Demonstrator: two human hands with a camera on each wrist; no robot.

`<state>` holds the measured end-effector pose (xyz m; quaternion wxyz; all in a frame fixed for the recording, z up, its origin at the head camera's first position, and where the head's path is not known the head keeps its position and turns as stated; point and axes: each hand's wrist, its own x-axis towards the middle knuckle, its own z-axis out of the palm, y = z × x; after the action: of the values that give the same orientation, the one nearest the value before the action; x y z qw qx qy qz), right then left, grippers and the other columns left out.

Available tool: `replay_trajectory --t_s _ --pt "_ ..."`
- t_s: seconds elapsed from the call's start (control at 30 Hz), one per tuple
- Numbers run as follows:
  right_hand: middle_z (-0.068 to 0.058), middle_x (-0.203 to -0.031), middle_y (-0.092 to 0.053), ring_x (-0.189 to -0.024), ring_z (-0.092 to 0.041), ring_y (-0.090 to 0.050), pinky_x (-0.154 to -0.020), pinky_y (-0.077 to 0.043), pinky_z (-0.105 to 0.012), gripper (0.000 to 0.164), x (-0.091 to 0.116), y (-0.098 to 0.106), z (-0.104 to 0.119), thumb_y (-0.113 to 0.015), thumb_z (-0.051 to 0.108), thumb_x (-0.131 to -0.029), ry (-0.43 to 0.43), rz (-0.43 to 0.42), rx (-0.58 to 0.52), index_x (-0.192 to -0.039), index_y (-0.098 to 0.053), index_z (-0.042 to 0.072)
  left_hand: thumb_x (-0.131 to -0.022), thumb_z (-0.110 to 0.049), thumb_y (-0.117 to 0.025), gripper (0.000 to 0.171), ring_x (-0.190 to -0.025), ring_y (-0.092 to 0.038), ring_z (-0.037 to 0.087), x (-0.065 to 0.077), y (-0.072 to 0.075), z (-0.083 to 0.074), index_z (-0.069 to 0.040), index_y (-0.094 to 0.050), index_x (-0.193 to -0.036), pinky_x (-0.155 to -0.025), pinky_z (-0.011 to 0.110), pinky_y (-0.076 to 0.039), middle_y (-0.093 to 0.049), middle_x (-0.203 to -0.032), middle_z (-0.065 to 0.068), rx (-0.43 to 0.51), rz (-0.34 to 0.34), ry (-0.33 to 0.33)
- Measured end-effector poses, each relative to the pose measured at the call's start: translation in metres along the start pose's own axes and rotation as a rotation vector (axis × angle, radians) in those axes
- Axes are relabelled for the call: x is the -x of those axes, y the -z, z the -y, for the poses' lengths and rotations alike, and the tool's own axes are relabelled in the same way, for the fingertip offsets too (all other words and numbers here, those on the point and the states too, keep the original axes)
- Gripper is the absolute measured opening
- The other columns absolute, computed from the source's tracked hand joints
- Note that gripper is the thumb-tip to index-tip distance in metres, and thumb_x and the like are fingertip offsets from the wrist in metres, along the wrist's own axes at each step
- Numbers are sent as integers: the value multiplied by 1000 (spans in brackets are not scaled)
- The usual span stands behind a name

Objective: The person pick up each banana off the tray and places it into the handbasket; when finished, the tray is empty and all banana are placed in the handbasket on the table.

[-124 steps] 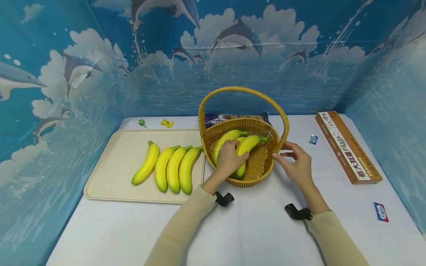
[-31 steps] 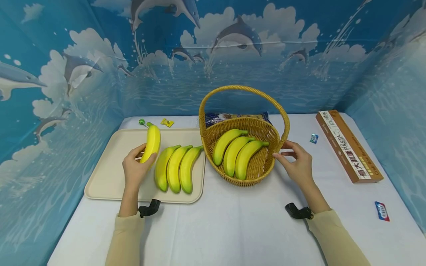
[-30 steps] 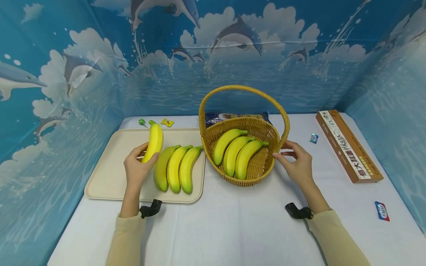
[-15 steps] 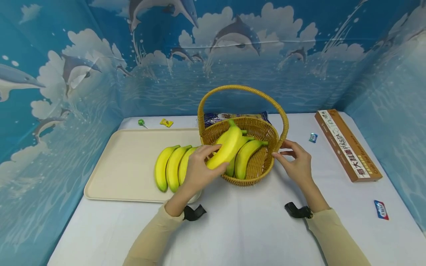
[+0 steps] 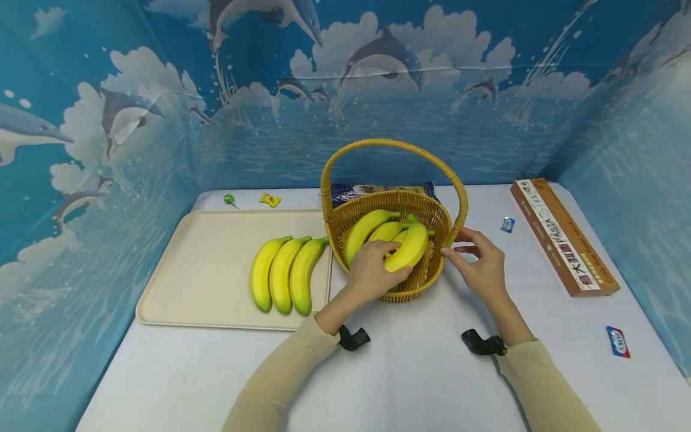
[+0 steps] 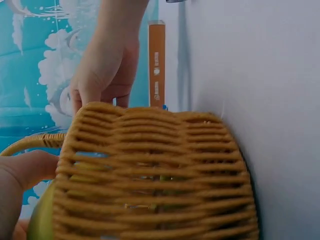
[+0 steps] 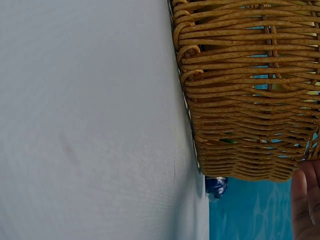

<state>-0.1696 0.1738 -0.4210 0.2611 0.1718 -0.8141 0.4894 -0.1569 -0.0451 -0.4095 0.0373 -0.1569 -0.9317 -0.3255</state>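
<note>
My left hand [image 5: 372, 270] grips a yellow banana [image 5: 412, 247] inside the wicker basket [image 5: 402, 295], above the bananas lying there. Its lower end is between thumb and fingers, stem pointing away from me. Beneath it, the other bananas [image 5: 363, 233] are partly covered by my hand. At the basket's right side, thumb and fingers of my right hand [image 5: 483, 267] pinch the rim where the tall handle [image 5: 396, 143] joins. The left wrist view shows the basket's woven wall [image 6: 155, 170], with the left thumb [image 6: 30, 167] over its edge; the banana is mostly hidden there.
Left of the basket, a cream tray [image 5: 189, 270] bears three bananas [image 5: 281, 276] side by side. Behind the basket lies a dark blue packet [image 5: 351, 193]. A brown pasta box [image 5: 564, 240] and small wrapped candies [image 5: 508, 224] are at right; a green lollipop [image 5: 229, 198] sits behind the tray.
My left hand has lifted the leftmost banana off the tray and carried it right, into the basket over the three bananas there. The right hand has stayed at the rim.
</note>
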Motion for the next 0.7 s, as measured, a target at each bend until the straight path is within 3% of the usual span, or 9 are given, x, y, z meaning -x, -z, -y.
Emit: replay_trajectory --t_s 0.23,0.43,0.53,0.7 --pt "-29 -102 -66 -87 18 -52 -76 -47 -4 46 1 0 0 -78 -15 -71 1 3 -4 -114 -62 -15 -84 -39 -74 51 -106 -62 20 -9 -18 -4 -13 -66 -127 -83 29 -52 -69 -122 3 -93 22 -32" --pt "-29 -101 -66 -87 19 -52 -76 -48 -4 46 0 0 1 -78 -15 -70 5 2 -5 -113 -62 -15 -84 -43 -74 53 -101 -60 19 -4 -19 -9 -15 -66 -128 -75 26 -49 -69 -118 2 -138 15 -51" --pt "-29 -100 -66 -87 20 -52 -75 -48 -4 46 0 0 1 -77 -16 -70 10 0 -10 -113 -62 -15 -85 -43 -72 52 -103 -59 18 4 -12 -11 -15 -66 -128 -78 26 -49 -68 -117 2 -104 -9 -55" --pt "-29 -100 -66 -87 16 -54 -75 -49 -5 45 0 0 1 -77 -17 -70 20 -4 -31 -113 -62 -17 -87 -38 -70 49 -100 -60 18 27 11 -10 -14 -64 -130 -77 27 -48 -66 -121 4 57 -38 -58"
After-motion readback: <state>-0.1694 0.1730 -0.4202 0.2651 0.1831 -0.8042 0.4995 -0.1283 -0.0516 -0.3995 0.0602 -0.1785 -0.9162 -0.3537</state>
